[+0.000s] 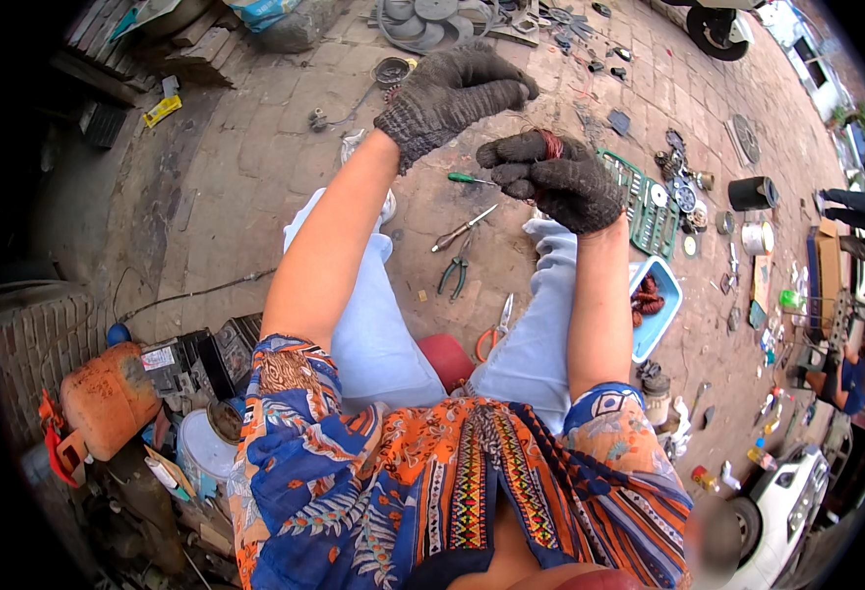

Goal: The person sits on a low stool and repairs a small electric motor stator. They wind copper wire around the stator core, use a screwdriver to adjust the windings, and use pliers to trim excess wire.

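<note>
Both my hands wear dark knitted gloves and are raised over the ground in front of my knees. My left hand (457, 98) has its fingertips drawn together in a pinch; anything in them is too small to make out. Lower and to the right, my right hand (565, 182) is curled closed, with a small bundle of reddish copper wire (552, 145) looped at its fingers. Below the hands lie a green-handled screwdriver (464, 178), a pointed tool (464, 228), green-handled pliers (455, 278) and orange-handled scissors (496, 329).
At right, a blue basin (660, 320) contains copper wire coils (648, 298), near an open green socket set (654, 211). A fan (435, 22) and scattered parts lie ahead. An orange tank (110, 401) stands at left. Other people and a white car (786, 516) are far right.
</note>
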Available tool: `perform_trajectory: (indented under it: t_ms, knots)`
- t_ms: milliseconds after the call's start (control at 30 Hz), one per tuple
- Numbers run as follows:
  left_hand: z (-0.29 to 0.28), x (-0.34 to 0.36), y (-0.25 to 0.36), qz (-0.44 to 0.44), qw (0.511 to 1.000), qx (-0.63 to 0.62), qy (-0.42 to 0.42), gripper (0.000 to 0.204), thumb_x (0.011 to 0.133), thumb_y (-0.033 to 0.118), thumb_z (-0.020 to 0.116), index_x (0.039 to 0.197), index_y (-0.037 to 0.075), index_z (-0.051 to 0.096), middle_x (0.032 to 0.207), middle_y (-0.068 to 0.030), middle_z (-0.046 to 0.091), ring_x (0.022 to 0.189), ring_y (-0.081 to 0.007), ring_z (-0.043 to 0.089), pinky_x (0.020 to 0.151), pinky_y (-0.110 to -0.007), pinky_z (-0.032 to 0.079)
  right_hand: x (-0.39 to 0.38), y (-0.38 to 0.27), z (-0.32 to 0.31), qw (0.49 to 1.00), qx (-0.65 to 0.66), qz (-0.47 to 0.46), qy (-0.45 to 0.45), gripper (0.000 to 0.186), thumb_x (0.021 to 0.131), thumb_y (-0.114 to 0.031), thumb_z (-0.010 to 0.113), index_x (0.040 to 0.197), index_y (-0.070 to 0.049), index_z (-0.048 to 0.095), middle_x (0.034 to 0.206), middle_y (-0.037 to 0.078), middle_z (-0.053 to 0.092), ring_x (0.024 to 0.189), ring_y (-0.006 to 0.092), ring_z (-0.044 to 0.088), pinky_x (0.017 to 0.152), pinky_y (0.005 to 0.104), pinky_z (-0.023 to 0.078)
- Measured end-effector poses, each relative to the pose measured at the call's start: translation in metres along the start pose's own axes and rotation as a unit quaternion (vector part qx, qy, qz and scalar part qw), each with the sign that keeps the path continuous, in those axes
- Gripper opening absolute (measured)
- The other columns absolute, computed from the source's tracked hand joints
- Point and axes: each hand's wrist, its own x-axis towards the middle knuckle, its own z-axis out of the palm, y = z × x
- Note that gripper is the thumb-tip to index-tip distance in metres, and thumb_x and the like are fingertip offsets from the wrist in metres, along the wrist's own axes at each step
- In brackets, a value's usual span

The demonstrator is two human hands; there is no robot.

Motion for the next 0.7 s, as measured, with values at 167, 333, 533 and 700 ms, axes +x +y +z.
perform_trajectory:
  t_ms: [167, 333, 533, 700]
  knots:
    - [-0.005, -0.002, 0.003, -0.028, 0.999, -0.038, 0.005, 0.021, 0.084, 0.017, 0.065, 0.101, 0.005, 0.067, 0.095, -0.0035, 0.067, 0.089, -0.0118, 0.06, 0.082, -0.027, 0.048, -0.001, -0.001, 0.0, 1.0, -0.014, 0.006, 0.008, 0.046, 0.079, -0.014, 0.06, 0.117, 0.011, 0.05, 0.12, 0.022, 0.054, 0.106, 0.027, 0.058, 0.088, 0.032, 0.048]
    - [-0.01, -0.005, 0.008, -0.057, 0.992, -0.093, -0.059, 0.02, 0.084, 0.018, 0.065, 0.098, 0.005, 0.068, 0.094, -0.0035, 0.067, 0.087, -0.0103, 0.06, 0.081, -0.026, 0.049, -0.001, 0.0, -0.005, 1.0, -0.01, -0.002, 0.01, 0.048, 0.08, -0.014, 0.059, 0.118, 0.012, 0.048, 0.121, 0.022, 0.054, 0.105, 0.0263, 0.058, 0.087, 0.0316, 0.048]
    - [-0.003, -0.005, -0.004, -0.054, 0.995, -0.069, 0.037, 0.023, 0.086, 0.027, 0.062, 0.097, 0.007, 0.068, 0.092, -0.0001, 0.068, 0.077, -0.0071, 0.058, 0.067, -0.021, 0.046, 0.004, 0.0, 0.002, 1.0, 0.003, -0.01, 0.024, 0.055, 0.082, -0.016, 0.057, 0.126, 0.012, 0.04, 0.128, 0.023, 0.047, 0.113, 0.0267, 0.053, 0.095, 0.0329, 0.043]
    - [0.006, -0.004, -0.006, -0.064, 0.992, -0.005, 0.112, 0.026, 0.088, 0.029, 0.059, 0.095, 0.007, 0.069, 0.091, 0.0006, 0.068, 0.078, -0.007, 0.057, 0.067, -0.023, 0.045, 0.009, 0.002, -0.003, 0.999, 0.029, -0.016, 0.04, 0.06, 0.085, -0.019, 0.055, 0.132, 0.012, 0.033, 0.133, 0.023, 0.043, 0.12, 0.0273, 0.048, 0.1, 0.034, 0.038]
